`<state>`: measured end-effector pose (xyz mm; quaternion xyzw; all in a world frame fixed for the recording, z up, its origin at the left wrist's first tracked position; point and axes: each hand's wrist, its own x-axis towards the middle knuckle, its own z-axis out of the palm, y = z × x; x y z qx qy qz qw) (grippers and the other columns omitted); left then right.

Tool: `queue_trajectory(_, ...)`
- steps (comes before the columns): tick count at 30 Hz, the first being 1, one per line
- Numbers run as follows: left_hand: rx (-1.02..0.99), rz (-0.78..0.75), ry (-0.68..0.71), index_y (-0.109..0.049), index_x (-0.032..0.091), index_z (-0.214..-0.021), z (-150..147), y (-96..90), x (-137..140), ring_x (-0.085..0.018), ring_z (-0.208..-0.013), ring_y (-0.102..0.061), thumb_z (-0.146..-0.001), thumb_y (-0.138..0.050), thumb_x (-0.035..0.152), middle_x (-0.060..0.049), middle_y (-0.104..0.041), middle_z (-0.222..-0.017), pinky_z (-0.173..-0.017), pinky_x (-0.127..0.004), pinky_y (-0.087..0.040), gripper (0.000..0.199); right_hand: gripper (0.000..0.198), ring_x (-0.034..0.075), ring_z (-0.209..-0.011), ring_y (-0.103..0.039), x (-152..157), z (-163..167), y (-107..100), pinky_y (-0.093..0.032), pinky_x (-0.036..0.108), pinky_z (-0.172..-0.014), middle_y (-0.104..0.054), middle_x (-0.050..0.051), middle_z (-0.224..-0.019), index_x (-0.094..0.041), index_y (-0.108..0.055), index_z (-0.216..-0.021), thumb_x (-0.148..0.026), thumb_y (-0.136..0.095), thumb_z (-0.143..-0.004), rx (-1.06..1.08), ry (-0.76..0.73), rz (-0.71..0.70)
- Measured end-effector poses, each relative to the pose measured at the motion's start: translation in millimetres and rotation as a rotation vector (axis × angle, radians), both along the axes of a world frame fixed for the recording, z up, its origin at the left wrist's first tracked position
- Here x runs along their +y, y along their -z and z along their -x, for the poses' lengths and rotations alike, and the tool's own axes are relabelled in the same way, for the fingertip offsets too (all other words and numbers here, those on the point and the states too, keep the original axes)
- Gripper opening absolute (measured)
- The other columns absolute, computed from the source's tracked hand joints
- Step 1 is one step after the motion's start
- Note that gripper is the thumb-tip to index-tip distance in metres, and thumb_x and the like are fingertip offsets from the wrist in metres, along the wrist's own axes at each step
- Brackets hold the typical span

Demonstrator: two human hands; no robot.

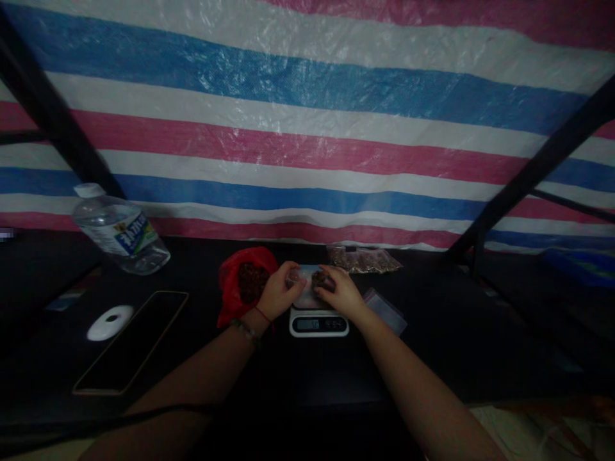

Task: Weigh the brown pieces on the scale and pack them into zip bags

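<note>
A small white digital scale (294,325) sits on the black table, its display lit but too dim to read surely. Over its platform is a small clear plastic bag (319,280) with dark brown bits at its right end. My left hand (278,291) is closed on the bag's left end, fingers curled at its edge. On the other side, my right hand (343,291) grips the end with the bits. Close to my left hand stands an open red bag (229,275) with dark reddish-brown pieces inside. Flat clear bags (388,312) lie just beyond my right wrist.
Filled clear bags (368,260) lie behind the scale to the right. At left are a tilted plastic bottle (125,234), a phone (132,346) and a white oval object (110,322). Striped sheeting (307,141) hangs behind, between dark frame bars (533,173).
</note>
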<state>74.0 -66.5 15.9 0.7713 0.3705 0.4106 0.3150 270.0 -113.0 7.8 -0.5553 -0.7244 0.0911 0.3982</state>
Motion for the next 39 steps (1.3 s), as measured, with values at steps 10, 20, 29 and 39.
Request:
queue_trajectory(10, 0.006, 0.001, 0.003, -0.051, 0.016, -0.110, -1, -1.0, -2, -0.016, -0.075, -0.060, -0.074, -0.063, 0.034, -0.002, -0.060, -0.087, -0.069, -0.028, -0.048, 0.042, 0.039, 0.025, -0.104, -0.061, 3, -10, -3, -0.045, 0.045, -0.095, -0.067, 0.008, -0.111, -0.022, -0.063, -0.110, -0.027, -0.065, -0.072, 0.169, 0.099, -0.091)
queue_trajectory(20, 0.025, -0.028, -0.022, -0.052, 0.016, -0.113, 1, 2.8, 4, -0.017, -0.076, -0.060, -0.077, -0.061, 0.037, -0.003, -0.060, -0.087, -0.070, -0.029, -0.047, 0.043, 0.037, 0.024, -0.101, -0.062, 2, -9, -8, -0.046, 0.044, -0.094, -0.068, 0.008, -0.107, -0.021, -0.065, -0.106, -0.025, -0.068, -0.069, 0.252, 0.094, -0.035)
queue_trajectory(29, 0.087, -0.028, 0.019, -0.051, 0.017, -0.116, 0, 3.4, 4, -0.017, -0.078, -0.061, -0.076, -0.064, 0.038, -0.003, -0.061, -0.090, -0.072, -0.029, -0.049, 0.046, 0.047, 0.023, -0.105, -0.061, -1, -9, -11, -0.049, 0.042, -0.092, -0.063, 0.008, -0.117, -0.023, -0.059, -0.115, -0.021, -0.068, -0.069, 0.334, 0.055, -0.038)
queue_trajectory(39, 0.075, 0.032, 0.056, -0.052, 0.017, -0.114, 0, -0.4, 1, -0.017, -0.075, -0.062, -0.077, -0.063, 0.040, -0.003, -0.062, -0.087, -0.068, -0.028, -0.049, 0.045, 0.043, 0.020, -0.096, -0.066, -6, 4, -8, -0.054, 0.038, -0.087, -0.066, 0.006, -0.102, -0.025, -0.051, -0.107, -0.031, -0.072, -0.070, 0.709, -0.136, -0.014)
